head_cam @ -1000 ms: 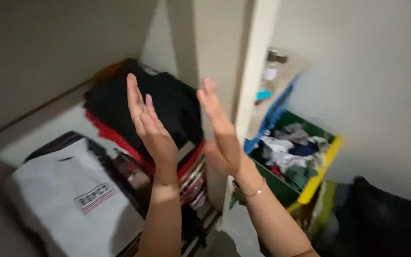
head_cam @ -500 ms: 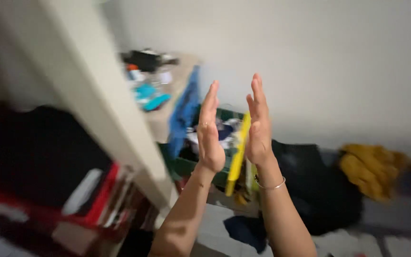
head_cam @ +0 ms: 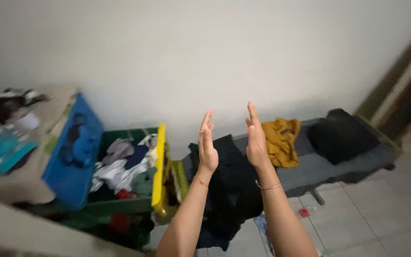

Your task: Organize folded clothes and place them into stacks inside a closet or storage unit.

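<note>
Above the black garment (head_cam: 229, 181), left hand (head_cam: 207, 145) and right hand (head_cam: 256, 140) stand flat, fingers straight, palms facing, holding nothing.

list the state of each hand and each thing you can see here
left hand: raised, flat, fingers straight, empty
right hand: raised, flat, palm facing the left, empty
green bin: open, heaped with mixed clothes
mustard cloth: crumpled on the grey cot
black garment: draped over the cot's edge toward the floor
grey cot: standing along the wall
</note>
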